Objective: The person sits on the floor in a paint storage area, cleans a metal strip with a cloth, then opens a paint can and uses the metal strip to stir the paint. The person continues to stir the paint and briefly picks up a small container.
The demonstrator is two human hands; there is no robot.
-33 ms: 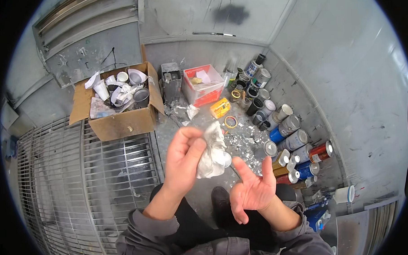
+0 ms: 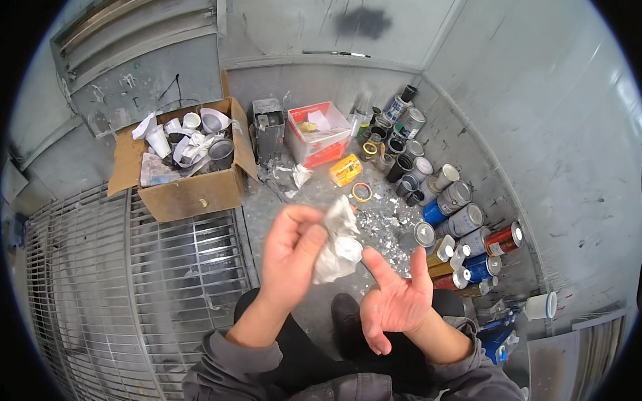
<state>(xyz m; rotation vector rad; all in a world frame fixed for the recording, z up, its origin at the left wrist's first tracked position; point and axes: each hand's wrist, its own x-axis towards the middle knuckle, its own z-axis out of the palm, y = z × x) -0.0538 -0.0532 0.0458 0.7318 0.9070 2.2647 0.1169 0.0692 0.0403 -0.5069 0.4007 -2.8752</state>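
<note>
My left hand (image 2: 288, 262) is closed on a crumpled white cloth or paper wad (image 2: 334, 260), raised in front of me above the floor. A small white round piece (image 2: 348, 250) shows at the wad's right side; whether it is separate, I cannot tell. My right hand (image 2: 399, 304) is open just right of and below the wad, palm up, fingers spread and partly bent, holding nothing. Beyond both hands, a roll of yellow tape (image 2: 362, 192) and a yellow package (image 2: 345, 170) lie on the flake-strewn floor.
Several paint cans (image 2: 463, 220) line the right wall. A cardboard box of used cups (image 2: 190, 198), a grey metal container (image 2: 269, 142) and a red-and-clear bin (image 2: 319, 152) stand at the back. Metal grating (image 2: 90, 265) lies left; a spray gun with white cup (image 2: 540, 306) is at lower right.
My left hand and the white wad have shifted slightly, and the round piece sits a little further left. My right hand has moved very slightly left.
</note>
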